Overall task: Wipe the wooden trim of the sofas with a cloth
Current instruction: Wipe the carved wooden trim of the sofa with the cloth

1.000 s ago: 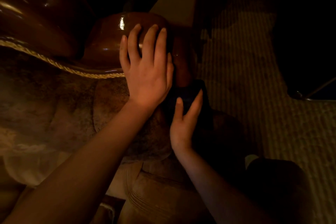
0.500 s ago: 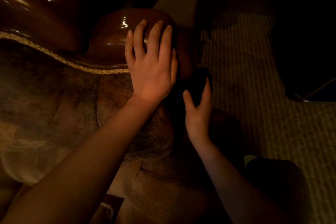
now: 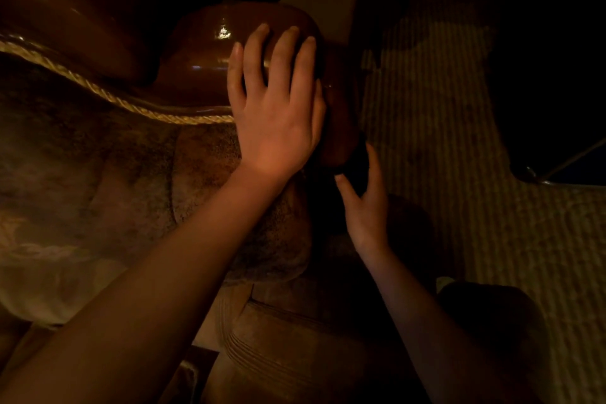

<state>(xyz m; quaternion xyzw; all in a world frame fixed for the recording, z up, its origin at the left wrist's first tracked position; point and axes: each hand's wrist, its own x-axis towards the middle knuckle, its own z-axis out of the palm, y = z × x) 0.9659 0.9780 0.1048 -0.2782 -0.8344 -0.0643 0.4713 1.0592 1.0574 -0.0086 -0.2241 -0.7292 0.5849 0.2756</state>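
The glossy brown wooden trim [image 3: 203, 56] of the sofa arm curves across the upper middle of the dim head view, edged by a gold rope cord [image 3: 108, 98]. My left hand [image 3: 275, 115] lies flat on the rounded end of the trim, fingers straight and spread. Just right of and below it, my right hand [image 3: 364, 203] presses a dark cloth [image 3: 355, 164] against the front face of the wood, thumb and fingers straight along it. Most of the cloth is lost in shadow.
Brown upholstery [image 3: 98, 200] of the sofa fills the left and bottom. A ribbed, light carpet [image 3: 452, 174] covers the floor on the right. A dark piece of furniture with a metal leg [image 3: 564, 161] stands at the far right.
My right hand has slid the cloth upward along the front of the wooden arm. My left hand stays flat on the trim's rounded end.
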